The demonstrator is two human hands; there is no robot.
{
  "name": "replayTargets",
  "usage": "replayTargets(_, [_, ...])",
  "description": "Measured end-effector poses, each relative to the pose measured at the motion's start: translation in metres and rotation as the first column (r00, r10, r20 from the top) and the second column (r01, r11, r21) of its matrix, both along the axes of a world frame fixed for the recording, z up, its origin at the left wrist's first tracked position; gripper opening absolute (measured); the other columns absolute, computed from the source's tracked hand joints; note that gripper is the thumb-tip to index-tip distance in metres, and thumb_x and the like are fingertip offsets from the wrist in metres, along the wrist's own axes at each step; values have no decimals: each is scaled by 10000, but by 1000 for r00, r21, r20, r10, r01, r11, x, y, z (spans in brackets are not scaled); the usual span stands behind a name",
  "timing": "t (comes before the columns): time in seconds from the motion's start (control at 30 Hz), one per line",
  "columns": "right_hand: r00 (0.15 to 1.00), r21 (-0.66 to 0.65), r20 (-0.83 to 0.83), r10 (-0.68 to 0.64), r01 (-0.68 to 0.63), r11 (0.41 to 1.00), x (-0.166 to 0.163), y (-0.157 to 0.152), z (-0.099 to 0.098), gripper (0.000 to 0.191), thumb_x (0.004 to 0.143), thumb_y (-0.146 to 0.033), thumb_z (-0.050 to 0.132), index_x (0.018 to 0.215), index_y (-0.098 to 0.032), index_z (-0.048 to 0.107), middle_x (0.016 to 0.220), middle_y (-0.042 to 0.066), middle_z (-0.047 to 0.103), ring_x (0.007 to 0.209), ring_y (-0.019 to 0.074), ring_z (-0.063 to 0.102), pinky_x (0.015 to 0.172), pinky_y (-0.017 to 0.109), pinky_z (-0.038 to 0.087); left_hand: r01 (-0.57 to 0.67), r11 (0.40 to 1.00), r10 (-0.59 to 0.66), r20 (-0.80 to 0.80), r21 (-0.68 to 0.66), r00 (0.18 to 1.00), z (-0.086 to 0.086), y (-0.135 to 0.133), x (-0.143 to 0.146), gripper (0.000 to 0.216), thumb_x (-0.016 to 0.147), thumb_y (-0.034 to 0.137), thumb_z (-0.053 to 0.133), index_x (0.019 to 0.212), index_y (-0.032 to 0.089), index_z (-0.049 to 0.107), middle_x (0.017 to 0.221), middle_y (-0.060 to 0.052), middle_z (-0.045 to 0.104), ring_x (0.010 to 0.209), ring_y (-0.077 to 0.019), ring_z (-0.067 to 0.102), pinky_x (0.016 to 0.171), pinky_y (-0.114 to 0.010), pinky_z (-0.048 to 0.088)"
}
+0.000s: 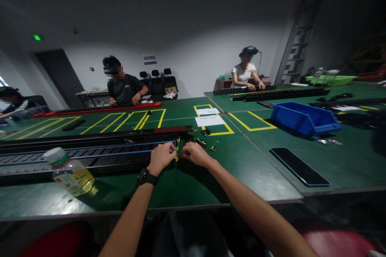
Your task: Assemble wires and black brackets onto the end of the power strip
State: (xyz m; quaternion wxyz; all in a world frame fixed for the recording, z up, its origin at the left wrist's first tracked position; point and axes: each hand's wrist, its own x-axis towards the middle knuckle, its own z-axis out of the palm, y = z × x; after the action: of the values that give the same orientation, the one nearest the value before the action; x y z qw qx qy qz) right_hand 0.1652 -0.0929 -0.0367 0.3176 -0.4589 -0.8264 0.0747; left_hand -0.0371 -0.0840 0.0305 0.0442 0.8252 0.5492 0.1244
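Note:
My left hand (163, 156), with a black watch on its wrist, rests at the right end of a long black rail-like assembly (117, 160). Its fingers are curled and pinched near small yellow pieces at that end. Just to the right, my right hand (195, 153) is closed too, its fingertips facing the left ones across the yellow pieces. What either hand pinches is too small to make out. Beyond the right hand lie a yellow-and-black wire piece (200, 141) and a small yellow-green piece (214, 146) on the green table.
A bottle (72, 174) of yellow liquid stands at the front left. To the right are a black phone-like slab (298, 166) and a blue bin (304, 119). White paper labels (210, 120) lie further back on the table (259, 168). Two people work across it; another sits far left.

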Motion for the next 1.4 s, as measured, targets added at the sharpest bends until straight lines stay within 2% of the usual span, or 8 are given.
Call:
replayTargets(0.2, [1000, 28, 11, 2, -2, 1000, 0, -1, 0, 219, 825, 0, 669, 844, -191, 774, 865, 33, 747, 835, 182, 644, 771, 254, 414, 72, 994, -72, -12, 81, 997, -6, -8, 6, 132, 928, 291, 589, 945, 266, 717, 939, -18, 788, 941, -219, 715, 765, -294, 431])
replayTargets(0.37, [999, 77, 19, -33, 31, 997, -1, -2, -3, 105, 883, -100, 722, 824, -180, 756, 845, 49, 731, 804, 185, 629, 721, 260, 396, 122, 985, -120, -29, 119, 992, -8, -19, 8, 202, 975, 350, 544, 1051, 259, 708, 936, -38, 776, 1000, -245, 680, 870, -347, 426])
replayTargets(0.6, [997, 44, 33, -64, 62, 997, -2, -2, -2, 221, 837, -3, 698, 886, -205, 772, 899, 39, 740, 869, 194, 661, 771, 272, 430, 78, 973, -79, -6, 219, 997, -28, -33, 10, 229, 877, 262, 623, 1098, 243, 682, 1034, -67, 763, 1092, -285, 595, 934, -423, 397])
replayTargets(0.77, [997, 41, 32, -77, 76, 996, -3, -1, -4, 173, 845, -39, 741, 892, -202, 771, 898, 44, 746, 869, 201, 665, 773, 279, 448, 69, 960, -77, 20, 272, 997, -43, -37, 10, 251, 878, 222, 605, 1119, 233, 675, 1129, -94, 748, 1145, -302, 556, 964, -453, 389])
replayTargets(1.13, [997, 40, 31, -68, 67, 997, -2, 2, -8, 133, 877, -87, 751, 910, -212, 783, 893, 33, 743, 879, 193, 667, 799, 285, 461, 28, 937, -48, 50, 349, 998, -53, -36, 9, 157, 867, 280, 648, 981, 215, 735, 1150, -114, 684, 1150, -317, 542, 941, -473, 413])
replayTargets(1.4, [998, 26, 10, -63, 63, 998, -4, -3, -4, 140, 885, -76, 737, 908, -208, 777, 897, 36, 744, 879, 190, 675, 796, 277, 473, 38, 946, -68, 85, 322, 994, -55, -34, 7, 152, 882, 263, 637, 981, 225, 746, 1133, -103, 711, 1134, -305, 559, 960, -482, 404])
